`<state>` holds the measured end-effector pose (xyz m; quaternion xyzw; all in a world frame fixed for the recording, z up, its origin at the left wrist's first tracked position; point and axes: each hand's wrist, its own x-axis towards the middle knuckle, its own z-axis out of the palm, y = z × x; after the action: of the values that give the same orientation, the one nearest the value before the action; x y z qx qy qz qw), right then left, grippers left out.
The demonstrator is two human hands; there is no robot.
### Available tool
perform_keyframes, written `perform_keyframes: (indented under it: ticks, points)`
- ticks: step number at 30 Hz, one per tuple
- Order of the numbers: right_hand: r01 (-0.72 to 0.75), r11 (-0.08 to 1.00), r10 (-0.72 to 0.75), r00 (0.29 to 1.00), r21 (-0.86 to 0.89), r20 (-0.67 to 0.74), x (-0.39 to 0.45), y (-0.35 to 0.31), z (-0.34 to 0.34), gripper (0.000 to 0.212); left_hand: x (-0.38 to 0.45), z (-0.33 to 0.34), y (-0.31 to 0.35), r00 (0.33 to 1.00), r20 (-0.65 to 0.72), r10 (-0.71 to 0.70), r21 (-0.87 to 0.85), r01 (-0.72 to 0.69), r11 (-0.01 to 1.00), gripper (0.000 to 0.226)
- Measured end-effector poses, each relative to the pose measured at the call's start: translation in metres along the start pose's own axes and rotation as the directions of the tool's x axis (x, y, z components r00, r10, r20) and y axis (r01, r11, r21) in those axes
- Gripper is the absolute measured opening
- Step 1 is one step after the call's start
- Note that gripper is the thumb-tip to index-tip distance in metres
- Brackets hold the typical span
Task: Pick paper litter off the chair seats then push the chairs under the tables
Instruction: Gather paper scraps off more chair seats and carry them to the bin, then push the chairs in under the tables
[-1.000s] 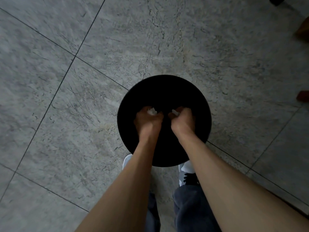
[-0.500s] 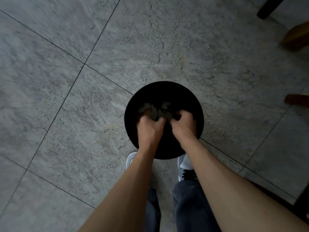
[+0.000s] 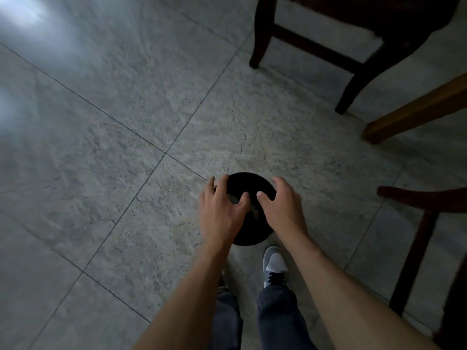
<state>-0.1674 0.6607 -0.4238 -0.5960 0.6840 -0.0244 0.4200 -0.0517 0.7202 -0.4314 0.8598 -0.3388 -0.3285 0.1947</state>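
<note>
A round black bin [image 3: 249, 184] stands on the grey tiled floor right in front of my feet. Pale crumpled paper [image 3: 254, 212] lies inside it, seen between my hands. My left hand [image 3: 221, 210] hovers over the bin's left side with fingers spread and nothing in it. My right hand [image 3: 281, 205] hovers over the right side, also spread and empty. A dark wooden chair [image 3: 316, 46] stands at the upper right, its seat mostly out of frame.
A light wooden leg [image 3: 414, 112] slants in from the right edge. Another dark chair frame [image 3: 419, 223] stands at the lower right, close to my right arm. Bare floor tiles [image 3: 101, 147] stretch to the left and ahead.
Both hands were closed on white paper scraps down in the bin. They have let the paper go and lifted up with fingers spread. The view has risen, showing the chairs at the right.
</note>
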Motion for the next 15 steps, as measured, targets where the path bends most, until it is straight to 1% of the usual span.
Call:
perform_keyframes:
  ticks: [3, 5, 7, 10, 15]
  points:
    - [0.102, 0.991, -0.109, 0.991, -0.087, -0.082, -0.025, -0.034, -0.049, 0.059, -0.013, -0.045, 0.041, 0.992, -0.054, 0.115, 0.069, -0.111, 0.991, 0.071]
    - [0.159, 0.977, -0.177, 0.976, -0.142, -0.128, -0.043, -0.057, -0.085, 0.063, -0.022, -0.075, 0.071, 0.975, -0.087, 0.203, 0.1, -0.195, 0.976, 0.073]
    - [0.207, 0.961, -0.241, 0.953, -0.183, -0.182, -0.064, -0.079, -0.124, 0.066, -0.034, -0.105, 0.103, 0.951, -0.109, 0.29, 0.135, -0.274, 0.952, 0.074]
    - [0.252, 0.938, -0.31, 0.919, -0.24, -0.245, -0.098, -0.107, -0.184, 0.069, -0.06, -0.149, 0.152, 0.915, -0.138, 0.379, 0.178, -0.354, 0.918, 0.077]
    - [0.297, 0.905, -0.395, 0.853, -0.304, -0.342, -0.154, -0.152, -0.282, 0.072, -0.11, -0.221, 0.237, 0.825, -0.216, 0.522, 0.249, -0.47, 0.847, 0.079]
